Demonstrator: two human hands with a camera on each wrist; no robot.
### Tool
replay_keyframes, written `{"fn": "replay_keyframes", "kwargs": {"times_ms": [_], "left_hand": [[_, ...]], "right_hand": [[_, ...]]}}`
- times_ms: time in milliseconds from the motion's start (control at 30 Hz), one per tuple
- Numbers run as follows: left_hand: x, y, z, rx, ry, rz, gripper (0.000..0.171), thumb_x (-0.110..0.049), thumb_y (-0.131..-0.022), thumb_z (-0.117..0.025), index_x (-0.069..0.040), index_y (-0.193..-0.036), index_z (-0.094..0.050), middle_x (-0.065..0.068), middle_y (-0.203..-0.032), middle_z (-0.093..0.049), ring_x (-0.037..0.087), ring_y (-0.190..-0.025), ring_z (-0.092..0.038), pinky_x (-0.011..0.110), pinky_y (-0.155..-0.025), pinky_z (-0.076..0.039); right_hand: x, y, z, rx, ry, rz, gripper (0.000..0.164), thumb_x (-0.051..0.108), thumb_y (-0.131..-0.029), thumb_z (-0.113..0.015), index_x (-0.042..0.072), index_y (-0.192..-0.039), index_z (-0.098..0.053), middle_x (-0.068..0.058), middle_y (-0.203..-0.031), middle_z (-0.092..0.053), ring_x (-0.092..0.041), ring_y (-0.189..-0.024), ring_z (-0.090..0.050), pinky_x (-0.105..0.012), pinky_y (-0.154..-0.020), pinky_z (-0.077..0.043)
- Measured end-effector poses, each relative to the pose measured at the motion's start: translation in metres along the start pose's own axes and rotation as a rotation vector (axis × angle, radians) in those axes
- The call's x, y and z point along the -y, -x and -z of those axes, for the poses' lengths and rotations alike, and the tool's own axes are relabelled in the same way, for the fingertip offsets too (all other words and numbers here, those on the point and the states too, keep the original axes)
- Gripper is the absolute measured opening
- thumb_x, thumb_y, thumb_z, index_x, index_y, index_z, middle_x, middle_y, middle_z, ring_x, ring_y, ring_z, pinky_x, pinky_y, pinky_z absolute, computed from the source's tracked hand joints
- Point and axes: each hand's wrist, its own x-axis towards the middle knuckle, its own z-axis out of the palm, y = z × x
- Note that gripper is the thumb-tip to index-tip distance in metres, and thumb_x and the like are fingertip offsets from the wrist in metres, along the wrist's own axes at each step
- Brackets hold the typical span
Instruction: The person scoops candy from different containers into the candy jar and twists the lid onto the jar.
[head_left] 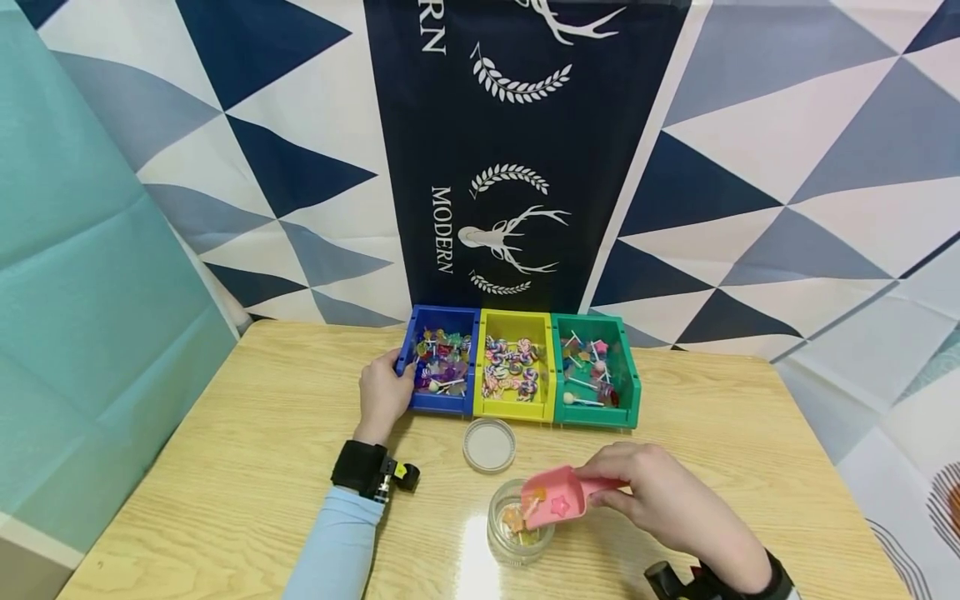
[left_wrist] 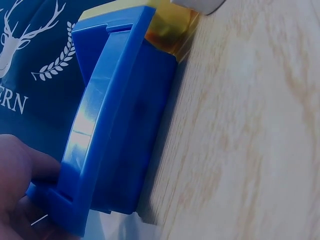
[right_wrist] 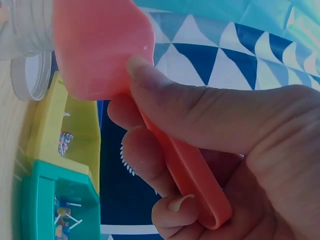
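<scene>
My right hand point(head_left: 637, 492) grips the handle of a pink scoop point(right_wrist: 105, 50), thumb along the neck and fingers curled beneath. In the head view the scoop tilts over the mouth of a glass jar point(head_left: 517, 550). A pink star candy point(head_left: 560, 505) and an orange piece lie in the scoop, and a few orange and yellow candies show in the jar. My left hand point(head_left: 384, 393) holds the left rim of a blue bin point(head_left: 442, 404), its fingers hooked over the edge in the left wrist view. Mixed small candies point(head_left: 446, 358) fill the bin's floor.
A yellow bin point(head_left: 513, 410) with swirl candies and a green bin point(head_left: 633, 387) with lollipops adjoin the blue one along the wall. A round lid point(head_left: 489, 446) lies between bins and jar. The wooden table point(head_left: 247, 467) meets a patterned cloth point(head_left: 495, 125) behind.
</scene>
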Motion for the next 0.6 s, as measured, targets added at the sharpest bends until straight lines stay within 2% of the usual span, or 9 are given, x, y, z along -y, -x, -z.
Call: {"fn": "replay_keyframes", "kwargs": {"times_ms": [300,467,600], "left_hand": [[-0.0020,0.0004,0.0007,0.006,0.004,0.012,0.036,-0.016,-0.096,-0.066,0.001,-0.128,-0.066,0.022,-0.114,-0.070,0.038,-0.104,-0.067,0.051,-0.087,-0.054],[-0.0019,0.0004,0.0013,0.007,0.009,0.018,0.036,-0.016,-0.096,-0.067,0.000,-0.127,-0.066,0.022,-0.114,-0.070,0.038,-0.104,-0.067,0.051,-0.088,-0.054],[-0.0024,0.0007,0.0019,0.009,0.012,0.015,0.035,-0.015,-0.096,-0.067,0.001,-0.127,-0.066,0.022,-0.115,-0.069,0.038,-0.104,-0.067,0.051,-0.087,-0.054]], "right_hand": [[0.0005,-0.0006,-0.0018,0.000,0.005,0.001,0.022,0.010,-0.083,-0.079,0.019,-0.104,-0.078,0.017,-0.097,-0.069,-0.005,-0.088,-0.064,-0.031,-0.076,-0.057],[0.0033,-0.0004,-0.0010,0.013,0.003,-0.036,0.023,0.010,-0.082,-0.081,0.021,-0.103,-0.079,0.019,-0.096,-0.069,-0.004,-0.088,-0.063,-0.030,-0.075,-0.056],[0.0090,-0.0001,-0.0002,-0.007,0.024,-0.058,0.025,0.008,-0.079,-0.083,0.022,-0.099,-0.080,0.021,-0.094,-0.069,-0.002,-0.084,-0.060,-0.026,-0.071,-0.054]]}}
